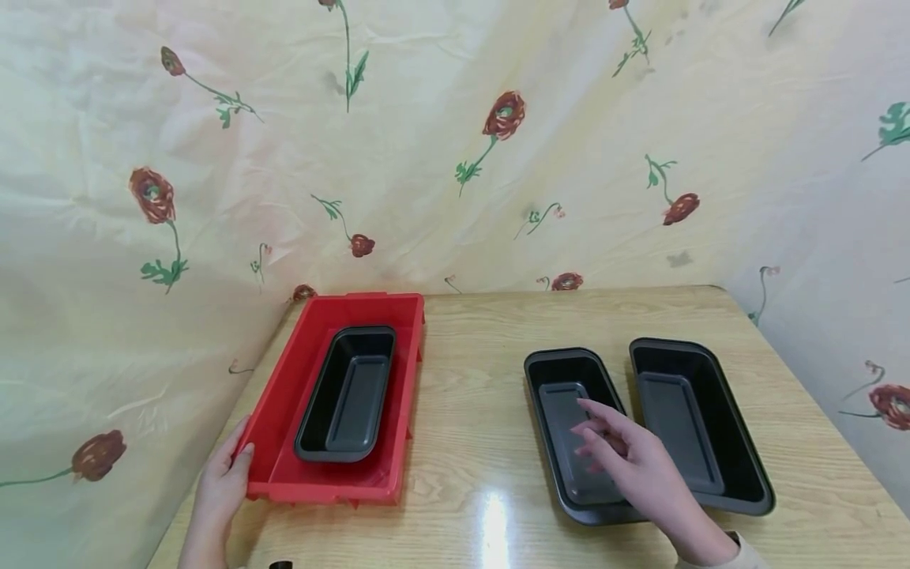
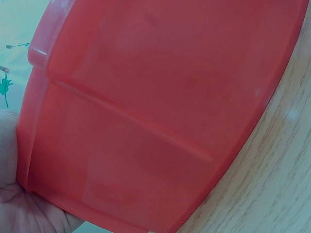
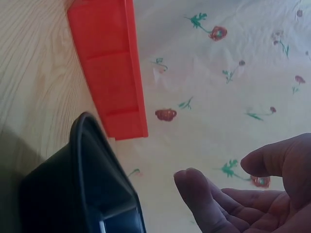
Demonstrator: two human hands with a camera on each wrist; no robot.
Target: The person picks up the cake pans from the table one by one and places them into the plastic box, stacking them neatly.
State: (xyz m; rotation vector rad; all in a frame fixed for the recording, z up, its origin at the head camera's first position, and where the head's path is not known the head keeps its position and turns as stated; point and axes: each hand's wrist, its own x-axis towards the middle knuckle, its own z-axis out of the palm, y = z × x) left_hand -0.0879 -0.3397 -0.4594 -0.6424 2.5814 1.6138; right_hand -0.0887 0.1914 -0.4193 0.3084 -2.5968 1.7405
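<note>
At the front left corner of a shallow red plastic tray (image 1: 327, 491), my left hand (image 1: 219, 484) grips the rim, its thumb on top and its fingers against the outer side. A dark loaf pan (image 1: 359, 395) lies inside the tray. In the left wrist view the tray's outer wall (image 2: 146, 102) fills most of the picture beside the palm. My right hand (image 1: 633, 458) hovers over a second dark loaf pan (image 1: 562, 427), fingers loosely bent and apart, holding nothing. The right wrist view shows that hand's fingers (image 3: 197, 191) apart from the near pan's side (image 3: 48, 194).
A third dark loaf pan (image 1: 678, 419) stands just right of the second one. The light wood table (image 1: 476, 379) ends against a flower-patterned cloth (image 1: 426, 142) at the back and sides. A small dark object (image 1: 281, 564) shows at the bottom edge.
</note>
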